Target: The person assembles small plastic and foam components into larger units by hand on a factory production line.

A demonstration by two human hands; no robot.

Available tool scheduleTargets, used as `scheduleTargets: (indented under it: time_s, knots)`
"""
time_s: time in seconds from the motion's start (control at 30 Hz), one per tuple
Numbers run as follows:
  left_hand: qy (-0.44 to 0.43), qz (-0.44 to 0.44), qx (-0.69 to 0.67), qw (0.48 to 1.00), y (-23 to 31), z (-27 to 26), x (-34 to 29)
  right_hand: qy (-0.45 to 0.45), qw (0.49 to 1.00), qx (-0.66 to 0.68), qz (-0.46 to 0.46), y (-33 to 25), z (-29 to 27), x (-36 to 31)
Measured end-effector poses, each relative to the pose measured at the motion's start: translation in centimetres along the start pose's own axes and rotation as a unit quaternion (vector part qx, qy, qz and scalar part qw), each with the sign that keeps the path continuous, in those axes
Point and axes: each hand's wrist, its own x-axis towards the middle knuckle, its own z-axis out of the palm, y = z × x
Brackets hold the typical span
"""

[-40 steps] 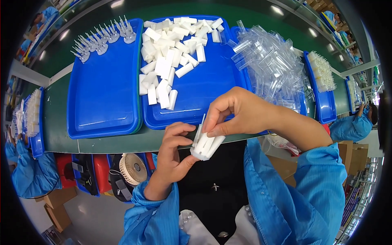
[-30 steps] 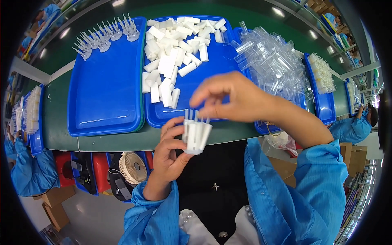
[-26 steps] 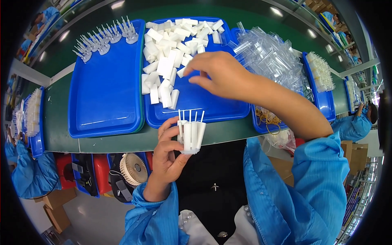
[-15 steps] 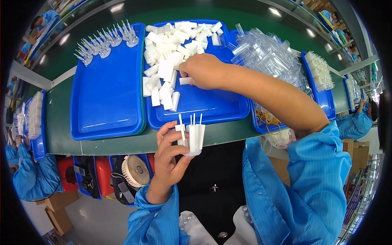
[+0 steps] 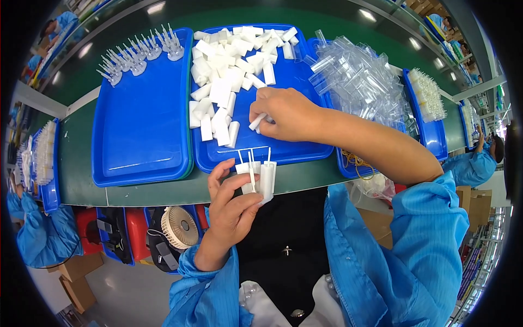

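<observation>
My left hand [image 5: 230, 210] is closed on a white holder with thin upright rods [image 5: 266, 182], held upright just off the bench's front edge. Thick white sleeve-like pieces stand around some of its rods. Over the middle blue tray [image 5: 261, 155], my right hand [image 5: 289, 115] pinches a small white block [image 5: 257, 121] between thumb and fingers. Many more white blocks [image 5: 220, 90] lie heaped at the left and far side of that tray. Several rodded holders [image 5: 137, 67] stand at the far end of the left blue tray [image 5: 143, 131].
Clear plastic tubes [image 5: 354, 73] pile up in the right tray, with yellow rubber bands [image 5: 354, 159] near its front. Trays of finished-looking white pieces [image 5: 426, 94] sit farther right. A small fan [image 5: 180, 228] stands below the bench at the left. Co-workers in blue sleeves [image 5: 46, 237] sit either side.
My right hand has drawn back from the heap, toward me and slightly right, with a white block in its fingers. My left hand has turned the holder slightly.
</observation>
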Motion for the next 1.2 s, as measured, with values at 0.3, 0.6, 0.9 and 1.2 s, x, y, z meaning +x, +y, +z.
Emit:
scheduleTargets:
  time_s: [0.3, 0.6, 0.9, 1.2]
  knots:
    - [-0.032, 0.024, 0.050, 0.998, 0.7, 0.2, 0.6, -0.018, 0.951, 0.292, 0.104, -2.7, -2.6, -1.3]
    - [-0.038, 0.027, 0.060, 0.997, 0.7, 0.6, 1.0, -0.054, 0.912, 0.381, 0.139, -3.9, -3.0, -2.4]
    - [-0.031, 0.008, 0.069, 0.997, 0.8, 0.7, 0.8, -0.127, 0.876, 0.440, 0.154, -3.7, -3.7, -2.8]
    - [-0.044, 0.017, 0.091, 0.995, 1.5, 0.5, 1.3, -0.116, 0.888, 0.430, 0.111, -4.2, -4.6, -4.0]
